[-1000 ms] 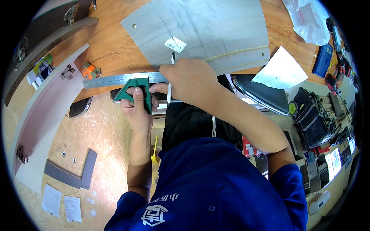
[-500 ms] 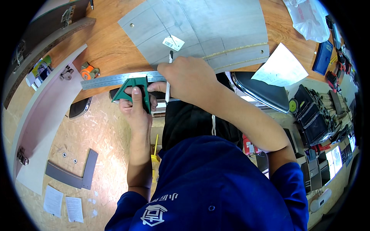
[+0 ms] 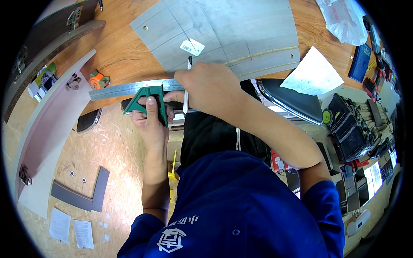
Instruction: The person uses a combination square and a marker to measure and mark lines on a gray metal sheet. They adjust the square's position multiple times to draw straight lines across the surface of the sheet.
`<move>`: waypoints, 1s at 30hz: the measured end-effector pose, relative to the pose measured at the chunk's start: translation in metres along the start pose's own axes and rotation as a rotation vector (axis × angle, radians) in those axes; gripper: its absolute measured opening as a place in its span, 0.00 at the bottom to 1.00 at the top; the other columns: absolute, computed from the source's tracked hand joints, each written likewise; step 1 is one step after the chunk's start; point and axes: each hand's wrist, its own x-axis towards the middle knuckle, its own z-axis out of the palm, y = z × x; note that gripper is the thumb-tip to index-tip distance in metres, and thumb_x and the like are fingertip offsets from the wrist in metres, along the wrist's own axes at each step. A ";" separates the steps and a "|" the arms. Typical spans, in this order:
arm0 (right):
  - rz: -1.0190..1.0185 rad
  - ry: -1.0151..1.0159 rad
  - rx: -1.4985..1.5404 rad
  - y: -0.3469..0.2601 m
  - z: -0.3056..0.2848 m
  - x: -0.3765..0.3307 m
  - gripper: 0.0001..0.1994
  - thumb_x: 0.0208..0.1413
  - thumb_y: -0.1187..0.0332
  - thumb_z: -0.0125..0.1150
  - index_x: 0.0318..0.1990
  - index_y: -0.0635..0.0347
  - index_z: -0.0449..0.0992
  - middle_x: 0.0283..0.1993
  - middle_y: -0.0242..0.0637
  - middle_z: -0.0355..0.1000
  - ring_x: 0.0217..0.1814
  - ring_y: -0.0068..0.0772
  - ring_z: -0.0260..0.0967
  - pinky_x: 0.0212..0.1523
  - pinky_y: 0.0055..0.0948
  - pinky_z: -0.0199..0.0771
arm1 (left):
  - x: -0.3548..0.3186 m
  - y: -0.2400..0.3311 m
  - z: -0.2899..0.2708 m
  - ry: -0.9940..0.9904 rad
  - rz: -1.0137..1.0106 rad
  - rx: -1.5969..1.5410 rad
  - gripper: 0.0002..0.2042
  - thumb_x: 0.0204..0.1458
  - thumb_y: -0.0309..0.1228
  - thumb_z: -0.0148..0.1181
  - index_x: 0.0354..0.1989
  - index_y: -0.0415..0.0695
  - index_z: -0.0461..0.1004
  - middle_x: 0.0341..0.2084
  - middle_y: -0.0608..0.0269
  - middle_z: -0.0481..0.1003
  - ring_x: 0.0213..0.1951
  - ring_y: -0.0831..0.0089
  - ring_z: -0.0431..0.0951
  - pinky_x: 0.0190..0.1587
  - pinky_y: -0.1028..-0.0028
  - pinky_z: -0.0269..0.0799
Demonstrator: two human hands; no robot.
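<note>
My left hand (image 3: 149, 124) is wrapped round the green head of a combination square (image 3: 162, 105), thumb up along it. The square's steel rule (image 3: 122, 89) stretches left over the table's near edge, and its right end goes under my right hand (image 3: 215, 88). That hand is closed around a white marker pen with black ends (image 3: 186, 96), its thumb reaching toward the green head. Just beyond both hands lies a grey board (image 3: 249, 32) with pencil lines, two drilled holes and a rough groove. A white barcode label (image 3: 192, 47) sits on the board.
An orange tape measure (image 3: 99, 79) rests on the wooden table (image 3: 120, 47), near a pale curved panel (image 3: 51, 116) with hinges. A paper sheet (image 3: 312, 73), a blue notebook (image 3: 360, 63) and a plastic bag (image 3: 344, 21) are at right. Dark chairs (image 3: 292, 99) stand beneath the edge.
</note>
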 end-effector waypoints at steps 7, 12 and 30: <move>0.011 -0.003 0.008 0.000 0.001 0.000 0.28 0.52 0.39 0.57 0.27 0.61 0.75 0.17 0.47 0.71 0.24 0.50 0.75 0.25 0.40 0.76 | 0.001 0.003 -0.001 -0.010 -0.011 -0.030 0.10 0.60 0.33 0.58 0.30 0.44 0.65 0.18 0.64 0.69 0.12 0.73 0.69 0.12 0.78 0.61; 0.016 -0.005 -0.016 -0.001 0.001 0.000 0.28 0.52 0.39 0.57 0.27 0.61 0.75 0.18 0.46 0.71 0.24 0.49 0.75 0.25 0.40 0.76 | -0.001 0.001 0.001 0.020 -0.025 -0.034 0.09 0.60 0.32 0.58 0.31 0.43 0.66 0.18 0.63 0.69 0.12 0.73 0.69 0.12 0.78 0.61; 0.049 -0.024 0.005 0.001 -0.005 0.000 0.28 0.52 0.39 0.57 0.28 0.61 0.77 0.19 0.46 0.72 0.26 0.49 0.76 0.27 0.40 0.77 | 0.001 0.001 0.001 -0.032 -0.047 -0.055 0.10 0.61 0.32 0.57 0.32 0.44 0.65 0.21 0.62 0.71 0.14 0.72 0.71 0.12 0.78 0.62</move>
